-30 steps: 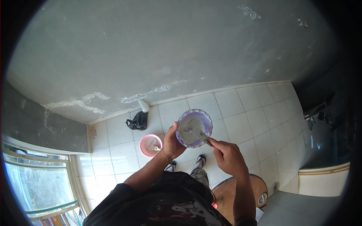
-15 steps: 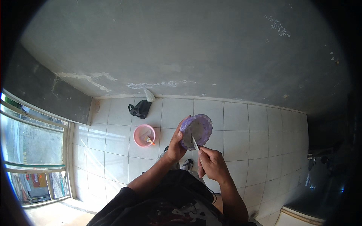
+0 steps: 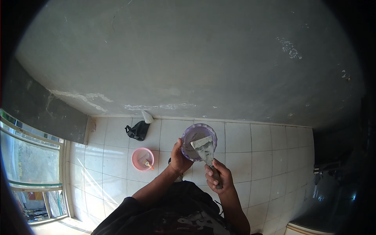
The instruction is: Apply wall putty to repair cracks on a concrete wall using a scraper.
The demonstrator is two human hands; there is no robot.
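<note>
Head: scraper (image 3: 209, 158) aslant, blade (image 3: 203, 146) up-left

Holding a bowl (image 3: 212, 132) in the left hand (image 3: 180, 159), with a scraper (image 3: 204, 149) reaching from the right hand (image 3: 225, 175) over its opening. Facing a wall (image 3: 188, 58), with a basin (image 3: 134, 163) on the floor (image 3: 239, 164) to the left and a bag (image 3: 138, 131) beyond it, near the wall.

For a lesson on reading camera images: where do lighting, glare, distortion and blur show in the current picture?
Head view, left: daylight from the window glares on the floor tiles; head view, right: the side lies in deep shadow; head view, edges: a black rim, with fisheye bending; head view, centre: the scraper blade looks fairly sharp.
</note>
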